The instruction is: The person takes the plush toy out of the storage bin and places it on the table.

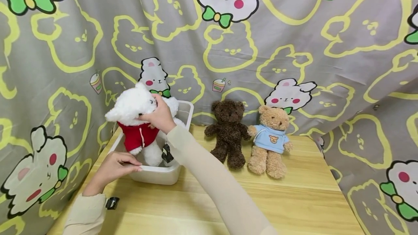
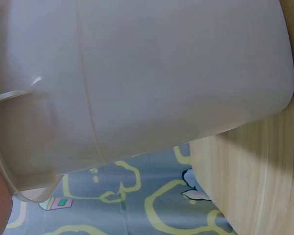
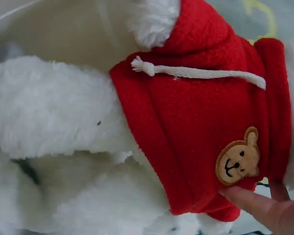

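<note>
At left of centre in the head view, the fluffy white plush bear (image 1: 135, 106) has long, shaggy, matt pile; its red fleece hoodie (image 3: 206, 122) looks soft and nubbly, with a twisted white cotton drawstring (image 3: 196, 72) and a stitched brown bear-face patch (image 3: 238, 157). The translucent white plastic bin (image 1: 156, 174) beneath it is smooth with a faint sheen. To the right, the dark brown curly-pile plush bear (image 1: 227, 133) looks rough and tufted, and the tan plush bear (image 1: 269, 142) wears a smooth pale blue knit shirt (image 1: 270, 139). The light wooden tabletop (image 1: 294, 198) is smooth, grained and slightly glossy. The grey printed cloth backdrop (image 1: 294, 46) hangs matt and creased.
</note>
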`<state>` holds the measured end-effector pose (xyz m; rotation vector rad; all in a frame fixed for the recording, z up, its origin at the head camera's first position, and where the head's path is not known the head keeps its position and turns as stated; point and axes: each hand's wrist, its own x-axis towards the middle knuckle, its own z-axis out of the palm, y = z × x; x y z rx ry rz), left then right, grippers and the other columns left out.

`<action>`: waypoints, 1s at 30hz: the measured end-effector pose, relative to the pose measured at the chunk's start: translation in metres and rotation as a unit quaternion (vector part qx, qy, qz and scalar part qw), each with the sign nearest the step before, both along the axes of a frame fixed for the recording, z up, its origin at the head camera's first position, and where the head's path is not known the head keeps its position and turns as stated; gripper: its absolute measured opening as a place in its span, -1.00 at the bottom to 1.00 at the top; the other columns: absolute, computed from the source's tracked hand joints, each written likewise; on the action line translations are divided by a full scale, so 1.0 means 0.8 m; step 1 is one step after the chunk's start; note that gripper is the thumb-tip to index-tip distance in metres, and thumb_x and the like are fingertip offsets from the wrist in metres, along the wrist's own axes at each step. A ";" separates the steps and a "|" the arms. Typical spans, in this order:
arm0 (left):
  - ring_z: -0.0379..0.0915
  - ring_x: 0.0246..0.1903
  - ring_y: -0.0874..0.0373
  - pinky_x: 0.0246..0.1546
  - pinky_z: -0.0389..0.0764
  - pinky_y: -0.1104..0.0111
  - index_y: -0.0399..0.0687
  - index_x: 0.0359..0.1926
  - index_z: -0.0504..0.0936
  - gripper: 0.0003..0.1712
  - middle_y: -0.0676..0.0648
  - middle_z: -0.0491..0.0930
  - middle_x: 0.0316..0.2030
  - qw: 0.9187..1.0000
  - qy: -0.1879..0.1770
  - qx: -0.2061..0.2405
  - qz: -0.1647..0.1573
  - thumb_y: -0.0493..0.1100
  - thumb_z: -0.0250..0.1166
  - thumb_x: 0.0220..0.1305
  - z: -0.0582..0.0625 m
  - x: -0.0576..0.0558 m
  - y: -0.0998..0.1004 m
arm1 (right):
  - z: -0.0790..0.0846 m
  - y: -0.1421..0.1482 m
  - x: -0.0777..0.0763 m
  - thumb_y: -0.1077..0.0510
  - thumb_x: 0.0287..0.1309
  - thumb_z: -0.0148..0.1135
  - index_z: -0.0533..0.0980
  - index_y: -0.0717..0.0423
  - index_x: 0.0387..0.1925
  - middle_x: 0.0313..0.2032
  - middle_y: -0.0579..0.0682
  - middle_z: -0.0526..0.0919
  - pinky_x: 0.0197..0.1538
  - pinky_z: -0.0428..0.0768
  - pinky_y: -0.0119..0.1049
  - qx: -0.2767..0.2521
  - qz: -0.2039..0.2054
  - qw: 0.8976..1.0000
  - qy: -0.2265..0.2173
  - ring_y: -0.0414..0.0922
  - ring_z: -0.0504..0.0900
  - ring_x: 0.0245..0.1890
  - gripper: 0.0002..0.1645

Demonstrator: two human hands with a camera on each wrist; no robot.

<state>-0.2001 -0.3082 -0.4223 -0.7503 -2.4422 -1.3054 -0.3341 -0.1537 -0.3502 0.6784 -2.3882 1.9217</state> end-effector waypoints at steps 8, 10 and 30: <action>0.51 -0.58 0.32 -0.59 0.48 0.53 -0.22 -0.55 0.72 -0.80 -0.02 0.64 -0.60 1.000 0.009 0.005 -0.009 -0.53 0.47 -0.25 -0.001 0.001 0.003 | 0.046 0.029 0.002 0.20 -0.28 0.58 0.36 0.00 0.16 0.01 -0.06 0.53 -0.12 0.49 -0.46 -0.032 -0.053 0.997 0.035 -0.23 0.49 -0.13 -0.12; 0.51 -0.58 0.32 -0.60 0.47 0.53 -0.21 -0.55 0.72 -0.80 -0.02 0.64 -0.60 1.000 0.012 0.003 -0.009 -0.53 0.47 -0.25 -0.001 0.002 0.004 | 0.056 0.040 0.003 0.21 -0.29 0.58 0.38 0.02 0.15 -0.01 -0.06 0.54 -0.13 0.49 -0.46 -0.040 -0.067 0.996 0.044 -0.22 0.50 -0.14 -0.13; 0.46 -0.59 0.35 -0.60 0.43 0.53 -0.20 -0.54 0.73 -0.77 0.01 0.63 -0.58 1.000 -0.002 0.002 0.011 -0.55 0.45 -0.24 -0.008 0.003 0.001 | 0.106 0.189 0.014 0.10 -0.31 0.58 0.36 0.06 0.13 0.00 -0.01 0.54 -0.01 0.48 -0.24 -0.024 -0.209 0.974 0.087 -0.11 0.50 -0.05 -0.13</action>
